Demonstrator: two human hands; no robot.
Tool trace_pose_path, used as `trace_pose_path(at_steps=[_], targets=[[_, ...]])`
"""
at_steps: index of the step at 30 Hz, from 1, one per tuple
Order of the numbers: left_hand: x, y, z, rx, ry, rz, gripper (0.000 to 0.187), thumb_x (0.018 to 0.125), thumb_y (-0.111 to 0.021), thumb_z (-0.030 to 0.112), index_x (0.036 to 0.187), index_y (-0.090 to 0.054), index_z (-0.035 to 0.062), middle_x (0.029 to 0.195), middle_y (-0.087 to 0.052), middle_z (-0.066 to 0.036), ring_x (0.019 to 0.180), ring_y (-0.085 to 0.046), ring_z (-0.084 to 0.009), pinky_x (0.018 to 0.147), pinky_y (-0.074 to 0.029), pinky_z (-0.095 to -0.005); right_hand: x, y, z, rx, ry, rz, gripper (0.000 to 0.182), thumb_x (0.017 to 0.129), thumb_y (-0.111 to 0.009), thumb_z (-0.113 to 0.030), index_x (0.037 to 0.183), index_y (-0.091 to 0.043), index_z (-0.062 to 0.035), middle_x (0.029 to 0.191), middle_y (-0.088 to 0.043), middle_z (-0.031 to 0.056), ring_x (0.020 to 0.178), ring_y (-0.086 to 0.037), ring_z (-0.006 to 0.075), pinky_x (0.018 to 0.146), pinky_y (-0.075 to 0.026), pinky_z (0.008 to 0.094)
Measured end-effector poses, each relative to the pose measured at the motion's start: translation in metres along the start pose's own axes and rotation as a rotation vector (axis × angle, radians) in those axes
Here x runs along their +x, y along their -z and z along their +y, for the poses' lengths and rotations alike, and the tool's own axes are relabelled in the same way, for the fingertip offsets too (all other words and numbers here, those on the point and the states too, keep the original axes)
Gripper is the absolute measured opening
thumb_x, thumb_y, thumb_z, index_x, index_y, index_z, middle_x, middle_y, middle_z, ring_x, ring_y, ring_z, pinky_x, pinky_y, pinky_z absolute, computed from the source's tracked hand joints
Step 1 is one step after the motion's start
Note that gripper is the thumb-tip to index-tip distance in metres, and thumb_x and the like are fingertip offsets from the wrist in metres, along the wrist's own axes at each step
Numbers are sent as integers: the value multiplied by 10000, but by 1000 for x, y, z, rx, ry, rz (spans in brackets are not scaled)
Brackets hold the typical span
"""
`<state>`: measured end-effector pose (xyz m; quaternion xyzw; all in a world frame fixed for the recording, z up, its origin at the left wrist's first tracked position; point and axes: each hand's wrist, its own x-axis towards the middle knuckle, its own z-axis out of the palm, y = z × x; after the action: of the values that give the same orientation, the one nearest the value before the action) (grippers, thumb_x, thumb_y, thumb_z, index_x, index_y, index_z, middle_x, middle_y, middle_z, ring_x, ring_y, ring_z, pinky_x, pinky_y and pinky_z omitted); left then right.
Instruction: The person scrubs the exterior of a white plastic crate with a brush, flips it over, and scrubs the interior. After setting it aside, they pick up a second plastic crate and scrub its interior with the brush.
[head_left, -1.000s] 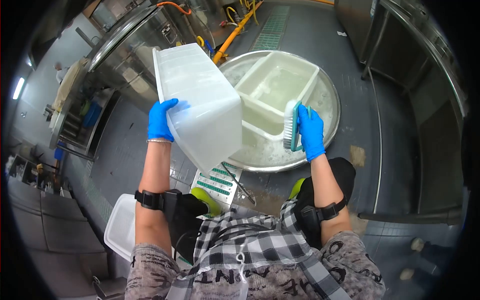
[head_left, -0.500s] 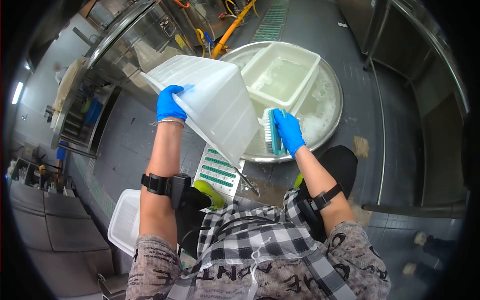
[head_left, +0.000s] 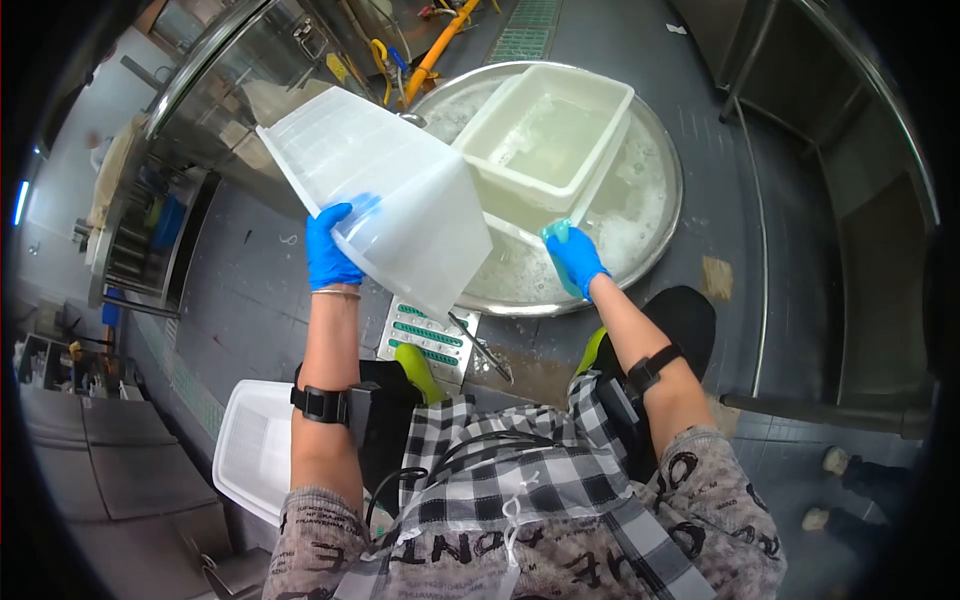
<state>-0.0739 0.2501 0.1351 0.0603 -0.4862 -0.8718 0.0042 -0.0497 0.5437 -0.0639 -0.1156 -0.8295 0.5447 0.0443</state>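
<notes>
My left hand (head_left: 332, 248), in a blue glove, grips the rim of a translucent white plastic bin (head_left: 400, 190), its thumb outside and fingers showing through the wall. The bin is tilted on its side over the near left edge of a large round metal basin (head_left: 672, 215). My gloved right hand (head_left: 578, 258) is closed on a teal scrub brush (head_left: 557, 232) above the basin's near side; the bristles are hidden. Inside the basin, a white rectangular tub (head_left: 520, 182) holds cloudy water, with another white rim beneath it. Foamy water (head_left: 635, 190) surrounds them.
Behind my left arm a white plastic basket (head_left: 250, 440) sits on the floor. A slotted drain cover (head_left: 425, 335) lies between my feet. Steel equipment stands at left, a steel bench (head_left: 840, 200) at right. Another person's legs (head_left: 860, 490) show at lower right.
The bin in my left hand has shifted left. My right hand has turned the brush, so its white bristles no longer show. The whole view has shifted slightly.
</notes>
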Motion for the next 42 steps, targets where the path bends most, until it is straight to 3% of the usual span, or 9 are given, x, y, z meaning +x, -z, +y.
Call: trace_pose_path(at_steps=[8, 15, 18, 22, 25, 33, 36, 38, 42], targets=[[-5, 4, 4, 73, -38, 147, 344, 646, -529, 78, 966, -504, -46, 904, -566, -180, 843, -553, -296, 774, -457, -359, 27, -63, 6, -722, 65, -676, 293, 751, -449, -221, 933, -573, -26, 981, -555, 195, 898, -542, 337, 755, -437, 388], [-15, 20, 15, -13, -54, 221, 433, 662, -520, 104, 1055, -462, -70, 991, -534, -204, 896, -536, -303, 786, -450, -359, 40, -104, 48, -798, -50, -670, 321, 762, -418, -251, 929, -579, -29, 1001, -550, 192, 922, -538, 326, 796, -422, 382], [-12, 24, 20, -65, -35, 198, 450, 658, -512, 100, 1064, -455, -85, 1015, -525, -221, 922, -529, -317, 807, -440, -371, 45, -106, 74, -737, -139, -689, 333, 763, -427, -271, 911, -579, -14, 971, -560, 194, 901, -543, 331, 777, -422, 389], [0, 19, 18, -58, -43, 191, 373, 647, -506, 89, 976, -492, -85, 976, -539, -221, 907, -530, -331, 825, -426, -400, 44, -100, 52, -311, -45, -311, 343, 749, -493, -306, 857, -574, 9, 824, -596, 174, 748, -572, 304, 669, -433, 382], [13, 14, 7, -93, -11, 110, 374, 653, -500, 86, 986, -489, -84, 992, -536, -211, 899, -534, -329, 805, -438, -394, 27, -92, -4, 652, -216, -102, 205, 704, -643, -224, 773, -553, -54, 657, -524, 4, 595, -475, 82, 566, -432, 247], [23, -3, 7, 41, 34, 26, 530, 631, -462, 125, 1107, -421, -105, 1060, -495, -247, 967, -500, -353, 842, -413, -403, -5, -93, -125, 834, -93, -155, 186, 677, -672, -125, 772, -522, -70, 706, -556, 12, 659, -532, 97, 584, -456, 241], [19, 0, 9, 70, 73, -1, 551, 613, -461, 126, 1114, -423, -100, 1053, -499, -239, 957, -507, -348, 835, -418, -395, 43, -92, -94, 874, -143, -182, 210, 670, -679, -151, 800, -539, -63, 702, -561, 15, 663, -544, 112, 595, -456, 249], [14, -2, 13, 10, 89, -26, 486, 613, -479, 80, 1061, -454, -108, 997, -524, -232, 909, -526, -357, 803, -435, -413, 64, -90, -72, 284, 68, -9, 231, 677, -680, -167, 840, -561, -55, 729, -575, 16, 670, -541, 112, 602, -448, 256], [19, 4, 9, 81, 51, 36, 566, 622, -463, 143, 1132, -409, -98, 1061, -495, -240, 964, -505, -342, 836, -414, -387, 21, -90, -86, 666, 15, -55, 297, 664, -697, -211, 859, -565, -31, 770, -594, 53, 661, -521, 128, 625, -443, 287]])
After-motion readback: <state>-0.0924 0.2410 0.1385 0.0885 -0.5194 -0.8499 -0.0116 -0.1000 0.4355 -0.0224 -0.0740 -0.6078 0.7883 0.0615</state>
